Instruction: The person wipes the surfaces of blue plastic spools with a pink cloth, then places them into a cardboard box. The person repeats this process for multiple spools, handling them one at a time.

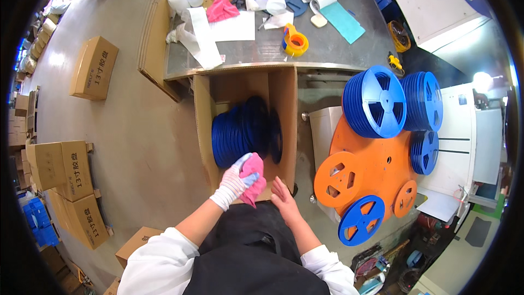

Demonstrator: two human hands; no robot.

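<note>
My left hand, in a white glove with bluish fingertips, is closed around a pink cloth. It hangs over the near side of an open cardboard box. Inside the box a row of blue plastic reels stands on edge, packed side by side. A darker reel leans by the box's right wall. My bare right hand is at the near right corner of the box, its fingers stretched out and nothing seen in them. Whether it touches the cardboard I cannot tell.
Beyond the box stands a metal-topped table with a yellow tape dispenser, papers and another pink cloth. To the right, an orange round-edged platform carries stacks of blue reels. Closed cartons stand on the floor at left.
</note>
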